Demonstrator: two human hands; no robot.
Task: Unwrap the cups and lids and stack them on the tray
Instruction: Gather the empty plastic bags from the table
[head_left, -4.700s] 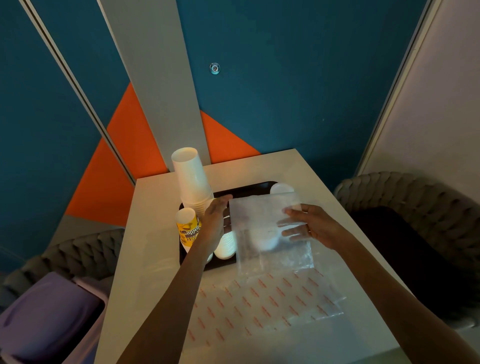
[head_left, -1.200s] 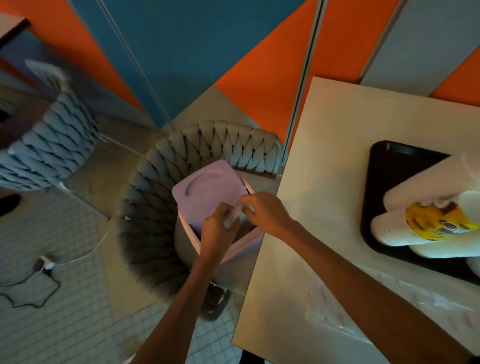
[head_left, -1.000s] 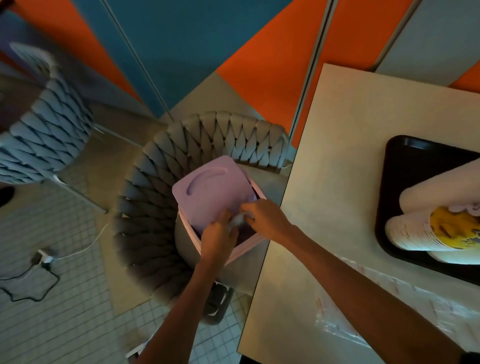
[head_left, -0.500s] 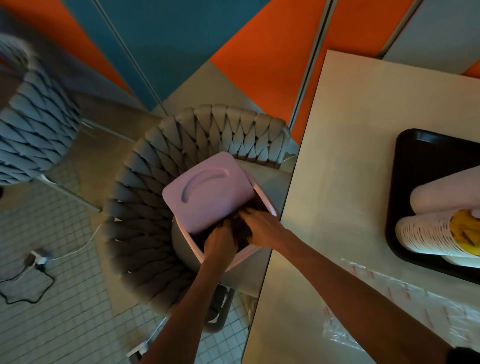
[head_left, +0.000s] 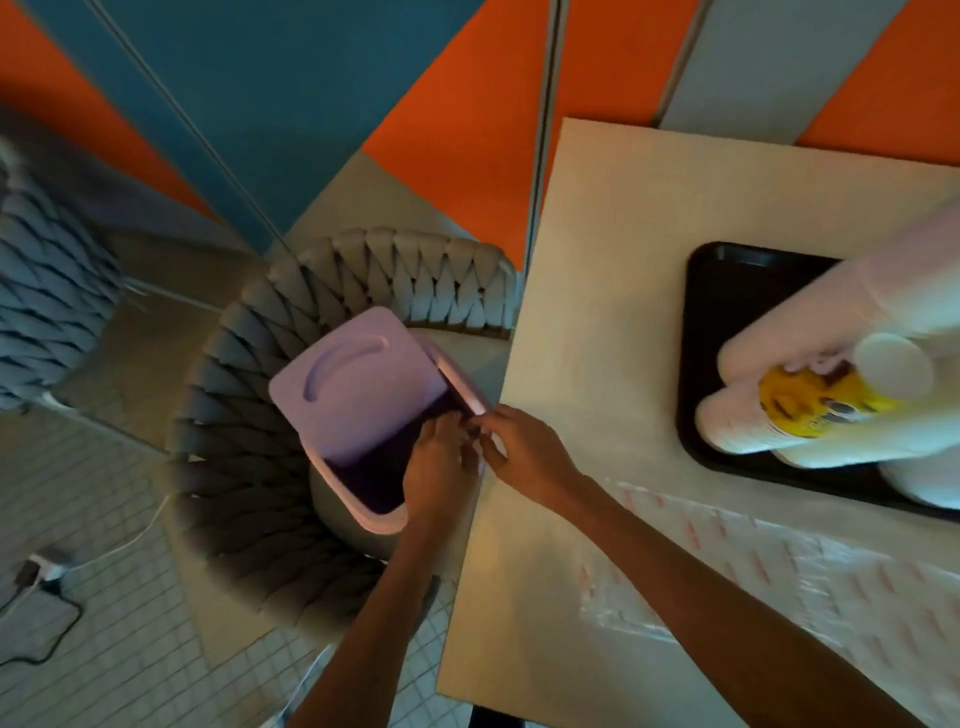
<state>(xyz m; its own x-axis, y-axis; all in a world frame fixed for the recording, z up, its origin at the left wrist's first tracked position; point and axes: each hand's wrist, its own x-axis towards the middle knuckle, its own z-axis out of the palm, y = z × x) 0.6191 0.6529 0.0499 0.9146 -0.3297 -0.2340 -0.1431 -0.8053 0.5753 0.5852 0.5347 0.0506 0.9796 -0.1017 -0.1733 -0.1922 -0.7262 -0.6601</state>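
Finding: the clear wrapper pinched between both hands above the bin a second ago is no longer visible. It appears to have gone in under the tilted lilac lid.

Left hand: over the bin's dark opening, fingers loosely spread, nothing seen between them. Right hand: at the bin's table-side rim. Its fingertips are blurred against the rim, so I cannot tell whether they pinch anything.

Task items: the cups stand in stacks on the black tray, well to the right of the bin, on the table that adjoins it. One stack carries a yellow-printed cup.

Outstanding: a red-printed wrapper lies flat on the table, right of the bin and nearer the person than the tray (whether it holds goods cannot be told).

Assessment: one piece of waste is disposed of. Both hands look free to return to the table for whatever wrapping remains.
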